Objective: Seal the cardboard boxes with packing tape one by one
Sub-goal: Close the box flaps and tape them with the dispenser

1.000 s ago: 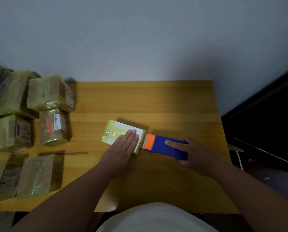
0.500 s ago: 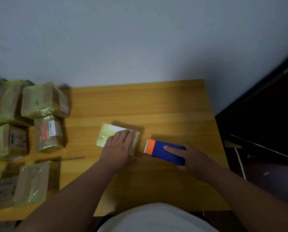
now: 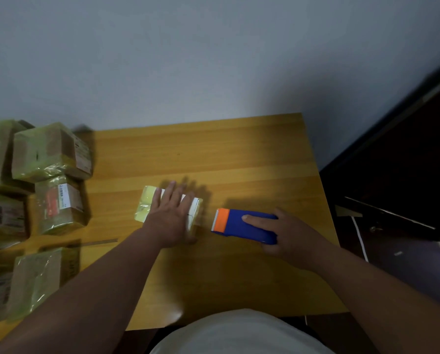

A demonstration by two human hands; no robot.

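A person is sitting at a wooden table (image 3: 239, 154), seen from above. The left hand (image 3: 171, 215) is lying flat on a small box (image 3: 147, 205) wrapped in yellowish tape near the middle of the table, its fingers straight and slightly spread, pressing down on the top. Just to the right of the box, and apart from it, the right hand (image 3: 288, 233) is gripping a blue tape dispenser (image 3: 247, 226) with an orange end, the forefinger stretched along its top and the other fingers curled round its body. The dispenser's toothed edge is pointing toward the box. Several taped boxes (image 3: 50, 152) are sitting in a group at the table's left edge.
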